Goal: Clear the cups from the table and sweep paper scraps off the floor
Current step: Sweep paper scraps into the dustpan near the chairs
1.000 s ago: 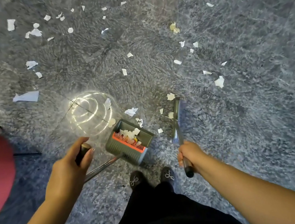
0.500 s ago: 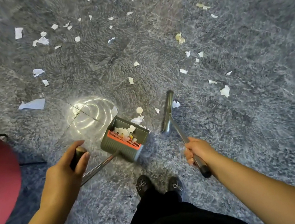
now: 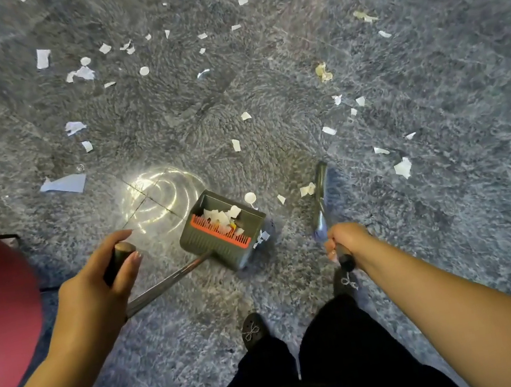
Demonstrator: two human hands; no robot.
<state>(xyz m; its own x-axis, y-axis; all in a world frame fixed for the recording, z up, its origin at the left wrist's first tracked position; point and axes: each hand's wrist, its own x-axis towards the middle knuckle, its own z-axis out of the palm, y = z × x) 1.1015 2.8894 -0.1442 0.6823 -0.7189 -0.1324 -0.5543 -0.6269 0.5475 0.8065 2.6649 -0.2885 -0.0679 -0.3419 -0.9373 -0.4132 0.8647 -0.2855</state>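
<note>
Paper scraps (image 3: 221, 217) in dustpan (image 3: 221, 230), broom (image 3: 320, 197) beside

A: Floor?
B: Grey mottled floor (image 3: 452, 192), paper scraps (image 3: 79, 73) scattered mostly toward its far side.
A: Anything else on it?
B: Dustpan (image 3: 223, 229) holding scraps, broom head (image 3: 321, 195) just beside.
</note>
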